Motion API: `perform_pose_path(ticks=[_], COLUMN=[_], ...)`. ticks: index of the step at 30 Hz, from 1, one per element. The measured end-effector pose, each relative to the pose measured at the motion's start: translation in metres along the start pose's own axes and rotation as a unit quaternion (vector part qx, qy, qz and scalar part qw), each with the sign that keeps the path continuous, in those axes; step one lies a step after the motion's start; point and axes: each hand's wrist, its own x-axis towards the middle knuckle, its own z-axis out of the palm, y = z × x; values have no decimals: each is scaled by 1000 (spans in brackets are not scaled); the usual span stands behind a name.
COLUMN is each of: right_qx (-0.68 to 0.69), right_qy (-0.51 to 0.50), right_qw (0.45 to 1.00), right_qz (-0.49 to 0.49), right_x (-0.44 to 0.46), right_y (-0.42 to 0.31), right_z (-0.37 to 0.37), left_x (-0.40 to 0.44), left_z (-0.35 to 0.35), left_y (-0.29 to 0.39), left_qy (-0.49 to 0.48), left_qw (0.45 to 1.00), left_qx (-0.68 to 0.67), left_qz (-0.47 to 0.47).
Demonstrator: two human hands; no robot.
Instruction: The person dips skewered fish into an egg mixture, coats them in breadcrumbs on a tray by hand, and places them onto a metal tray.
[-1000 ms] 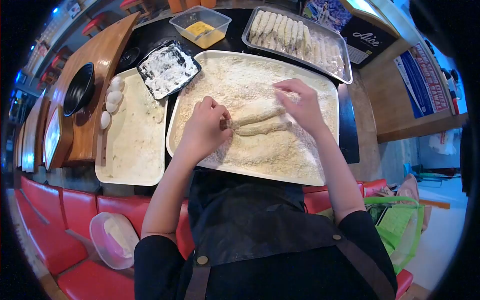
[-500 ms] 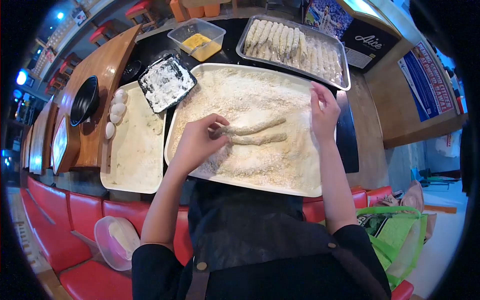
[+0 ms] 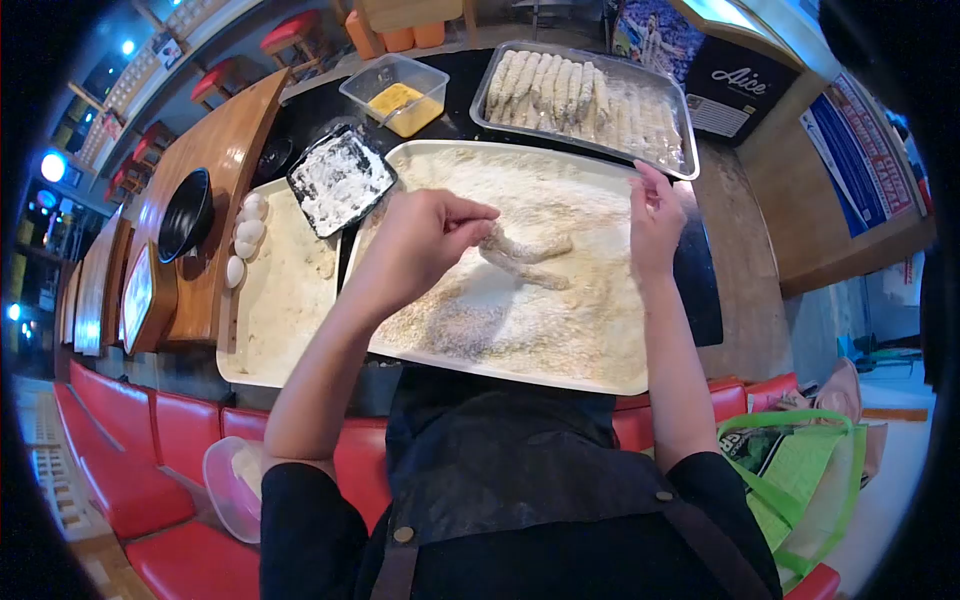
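Note:
My left hand [image 3: 425,240] pinches the near ends of two long breaded shrimp [image 3: 525,262], raised above a cream tray [image 3: 520,382]. Their far ends point right, low over or touching the loose breadcrumbs [image 3: 470,325] spread in this tray; I cannot tell which. At the tray's right rim is my right hand [image 3: 657,220], its fingers bent and apart with nothing visible in them. A black dish of white flour [image 3: 342,182] sits by the tray's upper left corner.
A clear tray of breaded shrimp [image 3: 550,85] stands at the back right, beside a plastic tub of yellow egg mix [image 3: 405,105]. At left are a second cream tray [image 3: 280,330], several eggs [image 3: 248,235] and a black bowl [image 3: 186,215]. Red seats [image 3: 180,430] line the near side.
My left hand has risen and moved right, lifting the near ends of the two shrimp off the crumbs. My right hand stays by the right rim. The view has shifted slightly.

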Motion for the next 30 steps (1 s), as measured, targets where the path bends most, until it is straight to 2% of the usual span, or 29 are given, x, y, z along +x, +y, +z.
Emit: perform_pose_path(ticks=[6, 12, 15, 18, 24, 30], right_qx=[-9, -37, -20, -14, -34, -48], right_qy=[12, -12, 11, 13, 9, 10], right_qw=[1000, 998, 1000, 1000, 998, 998], right_qz=[23, 47, 21, 22, 47, 46], right_x=[1, 2, 2, 2, 2, 2], right_y=[7, 7, 10, 10, 7, 10], right_z=[-3, -4, -2, -3, -6, -6], left_x=[26, 42, 49, 71, 118, 190], left_z=[-21, -61, -90, -125, -185, -222], left_y=[48, 68, 76, 67, 56, -7], left_qy=[-21, -29, -15, -21, 41, 106], left_qw=[995, 990, 986, 981, 970, 953], left_qx=[36, 86, 125, 147, 206, 266], left_qz=[95, 109, 105, 124, 122, 99])
